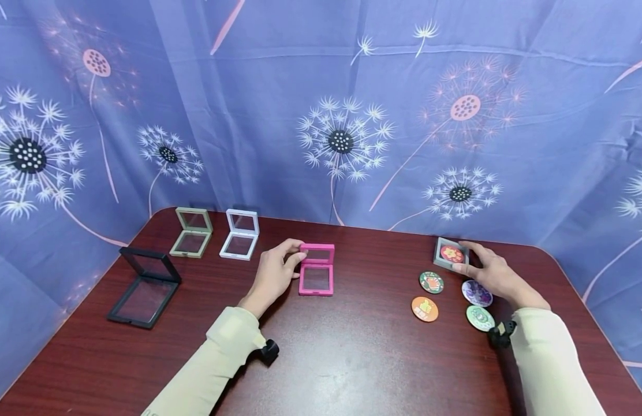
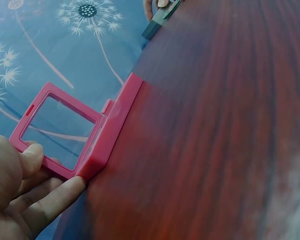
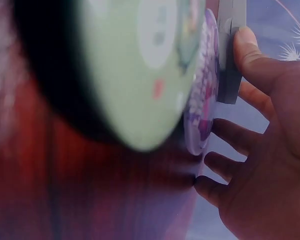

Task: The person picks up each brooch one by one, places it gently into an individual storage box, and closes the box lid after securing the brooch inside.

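A small pink display case stands unfolded in the middle of the table, its clear-windowed lid raised. My left hand pinches the left edge of that lid between thumb and fingers; in the left wrist view the thumb lies on the pink frame. At the back right, my right hand grips a grey display case by its right side. Behind the case's window shows a red round badge. The right wrist view shows the thumb on the grey case's edge, other fingers spread.
Round badges lie near the right hand: dark green, orange, purple and light green. Unfolded cases stand to the left: black, olive green and white. A blue dandelion-print cloth hangs behind the table.
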`<state>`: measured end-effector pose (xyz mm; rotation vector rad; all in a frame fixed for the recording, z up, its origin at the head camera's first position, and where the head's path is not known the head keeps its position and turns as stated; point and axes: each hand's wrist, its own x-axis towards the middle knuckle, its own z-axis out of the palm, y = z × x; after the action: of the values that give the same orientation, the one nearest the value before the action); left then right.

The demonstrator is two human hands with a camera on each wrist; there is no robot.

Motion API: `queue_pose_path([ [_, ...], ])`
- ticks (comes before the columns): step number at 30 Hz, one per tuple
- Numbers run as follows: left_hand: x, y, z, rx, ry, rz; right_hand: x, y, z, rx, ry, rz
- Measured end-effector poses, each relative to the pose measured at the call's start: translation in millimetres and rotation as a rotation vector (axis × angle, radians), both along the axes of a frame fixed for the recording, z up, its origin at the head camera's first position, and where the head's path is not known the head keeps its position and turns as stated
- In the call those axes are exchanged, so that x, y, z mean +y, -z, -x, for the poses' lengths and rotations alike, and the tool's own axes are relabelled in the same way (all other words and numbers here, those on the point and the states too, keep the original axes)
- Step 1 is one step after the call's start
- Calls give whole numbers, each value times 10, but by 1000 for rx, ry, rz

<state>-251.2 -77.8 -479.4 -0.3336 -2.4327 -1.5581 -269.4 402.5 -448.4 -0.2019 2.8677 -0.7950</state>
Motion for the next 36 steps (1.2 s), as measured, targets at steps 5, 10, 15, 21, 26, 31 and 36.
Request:
queue_pose_path([
  [5,30,7,0,-5,8,-1,30,4,-7,-5,-6,3],
  [10,21,30,-6,-14,29,-17,31,20,-17,-33,-8,22],
  [15,-16,50,14,5,40,32,33,10,-38,-49,0,40],
  [21,-106,44,52,-35,73,55,39,-29,-44,-56,-4,53],
  [26,-207,23,40,-123,156,41,5,-61,-69,17,0,18],
  [31,-261,-3,26,-194,214,184,-84,-114,-112,166,-9,1],
  [36,-277,-6,16,-261,253,283,-227,-173,-174,304,-32,3],
])
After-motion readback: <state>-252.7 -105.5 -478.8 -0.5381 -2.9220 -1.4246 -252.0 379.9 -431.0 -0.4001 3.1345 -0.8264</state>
